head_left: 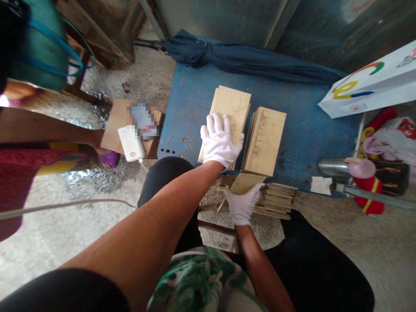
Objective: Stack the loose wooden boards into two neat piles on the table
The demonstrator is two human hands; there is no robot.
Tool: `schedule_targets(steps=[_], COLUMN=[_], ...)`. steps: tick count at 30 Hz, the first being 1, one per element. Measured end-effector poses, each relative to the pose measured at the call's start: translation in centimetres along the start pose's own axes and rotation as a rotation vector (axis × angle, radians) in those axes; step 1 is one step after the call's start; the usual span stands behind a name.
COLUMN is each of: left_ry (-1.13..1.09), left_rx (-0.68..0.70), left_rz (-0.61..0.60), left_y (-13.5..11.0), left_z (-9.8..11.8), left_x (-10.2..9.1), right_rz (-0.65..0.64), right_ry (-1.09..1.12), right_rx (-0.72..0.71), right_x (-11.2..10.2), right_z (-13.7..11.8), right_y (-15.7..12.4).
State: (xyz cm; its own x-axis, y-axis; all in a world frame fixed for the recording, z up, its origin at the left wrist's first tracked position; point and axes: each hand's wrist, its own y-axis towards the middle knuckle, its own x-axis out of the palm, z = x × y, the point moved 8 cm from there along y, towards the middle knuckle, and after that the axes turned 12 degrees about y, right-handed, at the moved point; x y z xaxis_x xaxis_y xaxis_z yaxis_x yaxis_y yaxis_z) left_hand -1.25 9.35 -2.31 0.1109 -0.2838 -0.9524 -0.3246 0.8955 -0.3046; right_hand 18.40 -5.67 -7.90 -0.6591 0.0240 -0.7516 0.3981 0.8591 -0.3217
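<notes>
Pressing my white-gloved left hand (pixel 221 141) flat on a stack of thin pale wooden boards (pixel 231 106), fingers spread and pointing far, palm bearing down, nothing pinched. Stack is lying on a blue metal table (pixel 302 130), its long axis running near to far, far end leaning slightly right. A second stack of boards (pixel 264 141) is lying just to its right, nearly parallel.

Closing my gloved right hand (pixel 242 203) around the near edge of a single loose board (pixel 247 184), fingers curled on it, the hold looking firm. That board is tilting just off the table's near edge, its long axis angling from near left to far right. Beneath it, a pile of narrow wooden strips (pixel 276 200) is sitting crosswise, running left to right.

Noting a furled navy umbrella (pixel 247 63) lying along the table's far side and a white paper bag (pixel 367 82) hanging over the far right corner. Off to the left, a white power bank (pixel 131 143) is resting on cardboard (pixel 113 125), beside another person's purple sandal (pixel 108 159).
</notes>
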Motion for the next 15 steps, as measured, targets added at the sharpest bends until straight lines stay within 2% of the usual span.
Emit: schedule_targets(steps=[5,12,15], left_ry=[0.007,0.028,0.029], left_rx=[-0.004,-0.004,-0.004], left_rz=[0.022,0.044,0.053], left_y=[0.0,0.0,0.1], left_z=[0.0,0.0,0.1], left_x=[0.0,0.1,0.1], right_rz=[0.021,0.035,0.06], right_ry=[0.019,0.108,0.154], right_rx=[0.026,0.122,0.111], right_x=[0.3,-0.7,-0.9], right_z=[0.1,1.4,1.6], right_y=[0.0,0.9,1.2])
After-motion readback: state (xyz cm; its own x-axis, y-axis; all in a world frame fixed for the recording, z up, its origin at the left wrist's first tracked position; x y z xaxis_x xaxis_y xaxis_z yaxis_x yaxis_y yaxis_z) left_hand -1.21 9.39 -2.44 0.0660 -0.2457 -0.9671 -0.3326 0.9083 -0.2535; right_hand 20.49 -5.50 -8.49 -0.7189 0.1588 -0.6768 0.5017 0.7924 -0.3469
